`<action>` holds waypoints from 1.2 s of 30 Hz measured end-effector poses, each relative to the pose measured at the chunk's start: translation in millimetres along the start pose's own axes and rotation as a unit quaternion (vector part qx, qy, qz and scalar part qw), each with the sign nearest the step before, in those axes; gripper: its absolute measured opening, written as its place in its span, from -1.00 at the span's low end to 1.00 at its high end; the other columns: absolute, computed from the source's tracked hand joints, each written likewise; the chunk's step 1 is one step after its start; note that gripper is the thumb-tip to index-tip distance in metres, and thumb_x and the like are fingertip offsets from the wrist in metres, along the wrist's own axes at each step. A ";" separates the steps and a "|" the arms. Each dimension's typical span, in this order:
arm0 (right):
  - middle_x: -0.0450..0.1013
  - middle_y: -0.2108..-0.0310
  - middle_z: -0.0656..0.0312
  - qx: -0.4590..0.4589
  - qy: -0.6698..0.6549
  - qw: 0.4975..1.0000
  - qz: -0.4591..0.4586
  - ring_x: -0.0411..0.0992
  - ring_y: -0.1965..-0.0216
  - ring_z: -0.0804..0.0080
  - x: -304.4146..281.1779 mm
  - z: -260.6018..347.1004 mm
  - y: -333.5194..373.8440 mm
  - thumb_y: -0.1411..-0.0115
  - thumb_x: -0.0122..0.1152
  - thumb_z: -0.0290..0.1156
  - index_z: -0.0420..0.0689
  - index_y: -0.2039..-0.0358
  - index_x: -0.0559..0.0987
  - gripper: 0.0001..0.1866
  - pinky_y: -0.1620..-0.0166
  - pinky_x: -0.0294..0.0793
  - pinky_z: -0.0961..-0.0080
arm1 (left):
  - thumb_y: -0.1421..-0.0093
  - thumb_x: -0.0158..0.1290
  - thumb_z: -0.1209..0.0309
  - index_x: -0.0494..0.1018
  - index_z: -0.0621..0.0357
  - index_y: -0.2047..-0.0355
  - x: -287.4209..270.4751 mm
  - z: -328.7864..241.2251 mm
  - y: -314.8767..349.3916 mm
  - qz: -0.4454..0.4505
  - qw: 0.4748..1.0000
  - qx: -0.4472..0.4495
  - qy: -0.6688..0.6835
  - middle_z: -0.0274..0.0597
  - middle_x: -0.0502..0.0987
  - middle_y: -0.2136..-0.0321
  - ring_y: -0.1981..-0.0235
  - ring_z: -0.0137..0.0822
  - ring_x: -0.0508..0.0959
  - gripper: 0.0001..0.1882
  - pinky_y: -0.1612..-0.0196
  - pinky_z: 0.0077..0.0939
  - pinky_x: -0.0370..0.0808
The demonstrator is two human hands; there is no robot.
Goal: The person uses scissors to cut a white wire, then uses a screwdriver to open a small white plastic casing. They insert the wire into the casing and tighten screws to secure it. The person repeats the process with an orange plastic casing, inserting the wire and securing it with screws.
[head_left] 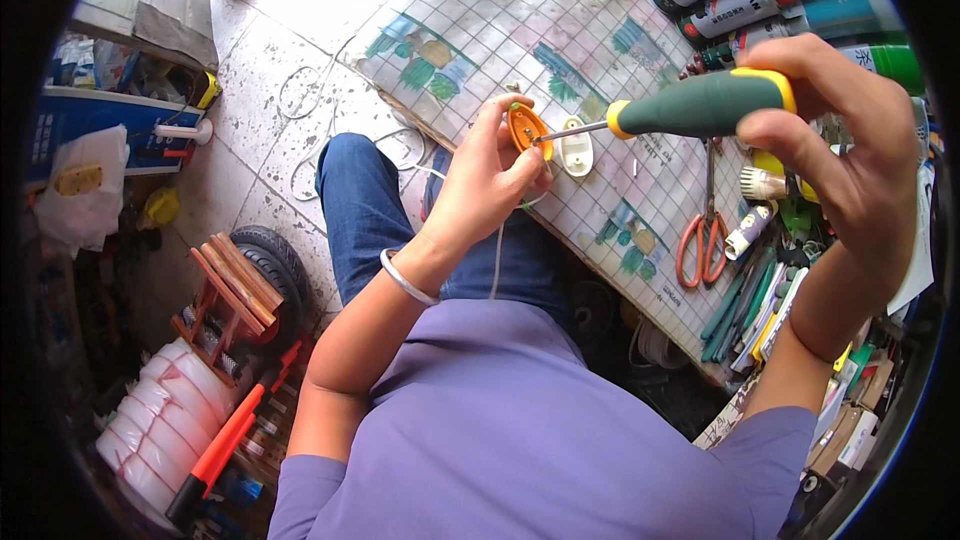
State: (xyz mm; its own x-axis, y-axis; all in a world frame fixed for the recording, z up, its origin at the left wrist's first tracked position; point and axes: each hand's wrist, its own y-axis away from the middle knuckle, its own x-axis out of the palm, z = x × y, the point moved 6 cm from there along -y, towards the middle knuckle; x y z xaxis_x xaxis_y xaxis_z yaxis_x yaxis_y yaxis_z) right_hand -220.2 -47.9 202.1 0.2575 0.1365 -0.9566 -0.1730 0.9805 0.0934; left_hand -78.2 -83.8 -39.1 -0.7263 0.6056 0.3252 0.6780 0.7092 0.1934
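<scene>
My left hand (pixel 478 185) is closed around a small orange oval casing (pixel 522 123), its hollow inner side facing up with small metal parts in it. My right hand (pixel 850 140) grips the butt end of a screwdriver (pixel 700 105) with a dark green and yellow handle. Its shaft points left, and the tip meets the inside of the casing near my left thumb. A cream oval shell (pixel 576 152) lies on the table just right of the casing, under the shaft. A thin white cord (pixel 498 255) hangs below my left hand over my lap.
The table (pixel 600 210) has a gridded, patterned cover. Orange-handled scissors (pixel 703 250), a brush (pixel 762 183) and several pens (pixel 740 310) lie on its right side. Spray cans (pixel 735 10) stand at the far right. A wheel (pixel 270 270) and white rolls (pixel 165 420) are on the left.
</scene>
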 end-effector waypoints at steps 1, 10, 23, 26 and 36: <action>0.49 0.24 0.10 0.038 -0.010 0.999 0.028 0.50 0.22 0.35 -0.1 -3.6 -0.5 -0.14 0.24 -0.25 -0.23 0.11 0.50 -0.62 0.15 0.44 0.52 | -0.21 -0.06 0.56 0.13 0.20 -0.08 -0.8 1.5 0.0 0.000 1.000 -0.002 0.000 -0.17 0.44 0.36 0.44 -0.45 0.53 -0.57 0.36 -0.54 0.53; 0.48 0.27 0.10 -0.021 0.013 0.999 0.024 0.52 0.20 0.32 -1.1 2.7 2.8 -0.14 0.22 -0.14 -0.25 0.12 0.50 -0.56 0.15 0.48 0.52 | -0.21 -0.06 0.56 0.14 0.18 -0.07 -0.4 2.0 0.8 -0.006 1.000 -0.006 0.008 -0.18 0.45 0.35 0.43 -0.46 0.53 -0.58 0.36 -0.55 0.52; 0.50 0.18 0.02 0.148 0.115 0.981 0.051 0.48 0.20 0.35 10.5 -5.1 5.2 -0.18 0.20 -0.19 -0.24 0.06 0.49 -0.57 0.20 0.45 0.56 | -0.21 -0.06 0.57 0.14 0.16 -0.08 -0.8 3.4 0.7 -0.008 0.999 -0.008 0.035 -0.20 0.44 0.35 0.41 -0.47 0.53 -0.56 0.34 -0.58 0.53; 0.49 0.17 0.00 0.007 0.028 0.999 -0.036 0.49 0.16 0.29 9.2 11.2 7.3 -0.14 0.21 -0.32 -0.26 0.07 0.49 -0.62 0.20 0.47 0.51 | -0.21 -0.06 0.57 0.14 0.16 -0.08 -1.6 1.8 1.2 -0.006 0.999 -0.012 0.046 -0.20 0.44 0.35 0.41 -0.47 0.53 -0.57 0.33 -0.58 0.53; 0.48 0.45 0.10 0.137 0.057 0.989 -0.002 0.51 0.45 0.32 16.4 0.2 15.4 -0.08 0.24 0.01 -0.27 0.22 0.51 -0.46 0.36 0.41 0.59 | -0.20 -0.05 0.58 0.18 0.23 -0.10 -1.3 -1.1 -0.3 -0.023 1.000 -0.017 0.012 -0.17 0.50 0.31 0.38 -0.49 0.54 -0.56 0.27 -0.64 0.48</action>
State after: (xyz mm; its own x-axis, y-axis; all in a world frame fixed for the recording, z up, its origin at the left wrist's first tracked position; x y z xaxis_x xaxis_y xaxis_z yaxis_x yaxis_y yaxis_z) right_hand -218.5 -30.5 187.9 0.1456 0.1320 -0.9805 0.0963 0.9845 0.1468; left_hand -77.4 -85.2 -38.6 -0.7538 0.5642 0.3367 0.6482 0.7226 0.2401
